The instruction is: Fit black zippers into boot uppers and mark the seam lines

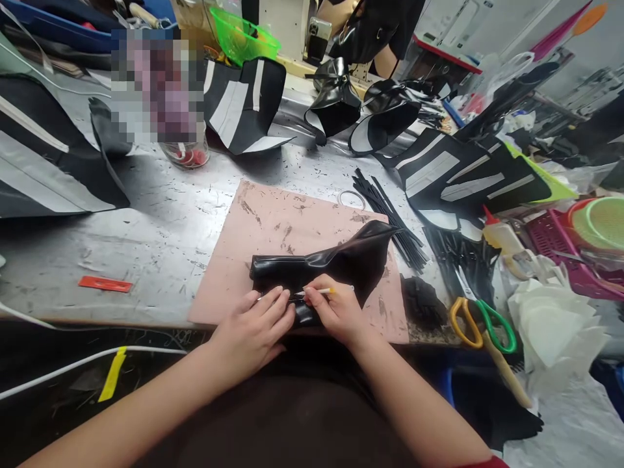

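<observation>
A black leather piece (341, 263), folded and glossy, lies across the pink board (234, 227) near the table's front edge. My left hand (258, 325) rests on its lower left part, fingers stretched out and pressing down. In my right hand (336, 309) a slim white pen (327, 291) with a yellow part is pinched between thumb and fingers. Its tip points left and meets the leather close to my left fingertips. Whatever lies under my left fingers is hidden.
Orange-and-green scissors (480, 322) and black strips (390, 221) lie to the right. Black panels with white strips (244, 104) stand at the back. An orange-red flat piece (104, 284) sits left. White sheets (556, 325) and a magenta basket (560, 250) crowd the right side.
</observation>
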Available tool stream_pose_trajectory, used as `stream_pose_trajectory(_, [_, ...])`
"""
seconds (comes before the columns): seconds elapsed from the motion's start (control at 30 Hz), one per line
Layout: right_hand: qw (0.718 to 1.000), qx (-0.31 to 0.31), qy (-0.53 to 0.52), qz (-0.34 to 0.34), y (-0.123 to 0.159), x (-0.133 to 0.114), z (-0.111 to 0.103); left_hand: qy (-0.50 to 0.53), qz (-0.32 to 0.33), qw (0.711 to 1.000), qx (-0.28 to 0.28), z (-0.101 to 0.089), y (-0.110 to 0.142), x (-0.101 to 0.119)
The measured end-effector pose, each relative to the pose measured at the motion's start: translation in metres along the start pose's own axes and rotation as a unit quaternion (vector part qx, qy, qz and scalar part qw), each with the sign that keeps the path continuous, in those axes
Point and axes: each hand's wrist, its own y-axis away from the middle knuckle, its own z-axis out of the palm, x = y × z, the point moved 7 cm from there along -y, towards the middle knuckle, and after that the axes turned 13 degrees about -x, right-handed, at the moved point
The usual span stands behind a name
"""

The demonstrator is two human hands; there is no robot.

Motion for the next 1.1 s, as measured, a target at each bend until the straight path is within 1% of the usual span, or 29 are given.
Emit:
stream_pose_trajectory(0.23, [1.000,-0.005,0.028,-0.003,0.0001,-0.0043,0.0011,0.003,-0.003,1.000,-0.007,0.0010,0.0010,-0.0002])
stream_pose_trajectory(0.37, [0.999,0.003,0.032,-0.009,0.0003,-0.0051,0.0006,0.004,-0.003,1.000,-0.011,0.0026,0.0005,-0.0004])
stream_pose_trajectory(0.57, [0.999,0.005,0.030,-0.013,0.0010,-0.0052,0.0005,0.006,-0.001,1.000,-0.014,0.0034,-0.0006,-0.0003])
stream_pose_trajectory(0.67, [1.000,-0.008,0.024,-0.015,0.0009,-0.0052,0.0014,0.005,0.001,1.000,-0.012,0.0031,-0.0004,0.0000])
stream_pose_trajectory(1.1, [1.000,-0.017,0.019,-0.015,0.0015,-0.0069,0.0026,-0.002,0.004,1.000,-0.005,0.0036,-0.0004,0.0012])
